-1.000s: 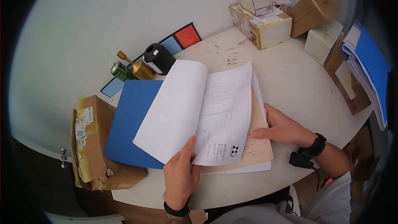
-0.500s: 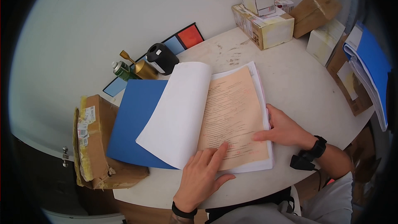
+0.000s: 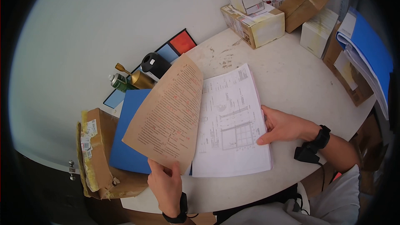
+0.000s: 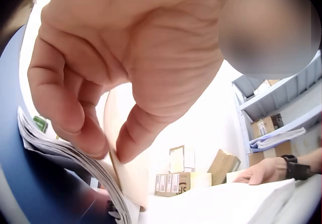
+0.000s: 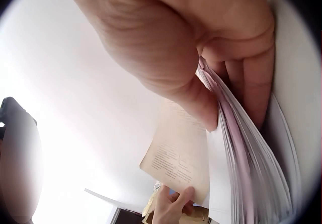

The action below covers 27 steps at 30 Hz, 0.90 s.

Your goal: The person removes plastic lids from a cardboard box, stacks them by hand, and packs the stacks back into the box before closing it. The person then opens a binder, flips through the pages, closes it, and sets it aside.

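A blue folder (image 3: 130, 135) lies spread on the table with a thick stack of papers. Between thumb and fingers, my left hand (image 3: 166, 185) pinches the lower edge of a tan printed sheet (image 3: 168, 118) with red handwriting, raised over the folder's left side. Under it, the left wrist view shows turned white pages fanned in a curve. On the right lies a white sheet (image 3: 233, 141) with line drawings, topmost on the stack. My right hand (image 3: 285, 127) grips the stack's right edge, thumb on top; a pink sheet (image 5: 236, 138) shows among the page edges.
A worn cardboard box (image 3: 102, 150) stands at the left. Along the wall are a green spray can (image 3: 121, 82), a brass-coloured pot (image 3: 141, 79) and a black container (image 3: 155, 64). Several boxes (image 3: 266, 27) sit at the back right, near another blue folder (image 3: 368, 50).
The tan sheet has gone from lying on the stack to standing turned leftward in my left hand, uncovering the drawing page. My right hand stays at the stack's edge.
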### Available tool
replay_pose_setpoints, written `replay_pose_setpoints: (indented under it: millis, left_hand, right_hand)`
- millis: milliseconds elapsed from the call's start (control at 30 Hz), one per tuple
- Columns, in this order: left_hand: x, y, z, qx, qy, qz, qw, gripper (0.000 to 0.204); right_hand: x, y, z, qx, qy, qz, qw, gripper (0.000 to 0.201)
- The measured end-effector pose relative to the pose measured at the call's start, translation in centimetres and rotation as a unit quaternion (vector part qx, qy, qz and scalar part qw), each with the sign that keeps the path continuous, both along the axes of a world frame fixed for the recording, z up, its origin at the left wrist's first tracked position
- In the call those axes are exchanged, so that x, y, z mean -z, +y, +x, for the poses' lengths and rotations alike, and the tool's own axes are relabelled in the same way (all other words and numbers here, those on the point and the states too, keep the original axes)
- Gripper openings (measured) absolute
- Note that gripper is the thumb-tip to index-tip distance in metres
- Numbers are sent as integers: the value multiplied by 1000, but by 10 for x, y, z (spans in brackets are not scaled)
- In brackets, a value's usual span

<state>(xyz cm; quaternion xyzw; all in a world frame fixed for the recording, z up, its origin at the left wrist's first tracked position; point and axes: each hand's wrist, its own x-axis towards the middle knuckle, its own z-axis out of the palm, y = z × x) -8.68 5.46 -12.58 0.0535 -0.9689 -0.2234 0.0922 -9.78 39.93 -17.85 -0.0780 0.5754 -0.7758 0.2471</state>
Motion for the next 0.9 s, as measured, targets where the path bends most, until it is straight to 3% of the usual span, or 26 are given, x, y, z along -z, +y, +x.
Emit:
replay_pose_setpoints:
  millis: [100, 167, 200, 267, 300, 433, 533, 600, 633, 700, 733, 767, 833, 900]
  left_hand:
    - [-9, 11, 11, -13, 60, 41, 997, 71]
    - [-9, 5, 8, 256, 70, -26, 964, 88]
    - [-8, 8, 6, 254, 70, -25, 964, 88]
    - [-5, 19, 0, 360, 29, -63, 930, 99]
    - [-5, 22, 0, 357, -17, -45, 933, 93]
    - [-8, 28, 2, 382, -14, -66, 922, 79]
    - [4, 30, 3, 403, 55, -49, 912, 69]
    - [14, 25, -3, 287, 123, -11, 950, 65]
    - [5, 25, -1, 149, 79, 46, 985, 62]
    - [18, -10, -15, 65, 146, 43, 986, 63]
    - [20, -23, -16, 17, 164, 32, 986, 65]
    - [18, -32, -11, 19, 166, 32, 986, 65]
    - [9, -39, -1, -76, 112, -83, 987, 71]
    - [-14, -15, 14, -57, 96, -35, 993, 70]
  right_hand:
    - [18, -10, 1, 65, 47, 78, 994, 84]
    - [17, -16, 2, 85, 60, 105, 989, 82]
    - [16, -18, 2, 111, 78, 130, 982, 79]
    - [16, -19, 3, 119, 81, 145, 979, 77]
    - [17, -20, 4, 129, 83, 160, 975, 75]
    - [19, -21, 3, 152, 91, 213, 961, 71]
    - [17, -20, 3, 141, 99, 217, 961, 73]
    - [19, -13, 3, 94, 86, 123, 984, 78]
    - [15, -8, 2, 95, 86, 123, 984, 78]
    - [5, 2, 0, -11, 11, 35, 999, 83]
    - [4, 2, 1, -8, 12, 34, 999, 83]
    - [4, 1, 0, -3, 3, 35, 999, 84]
    - [5, -3, 0, 1, -5, 37, 999, 85]
    - [9, -11, 3, 66, 35, 98, 992, 83]
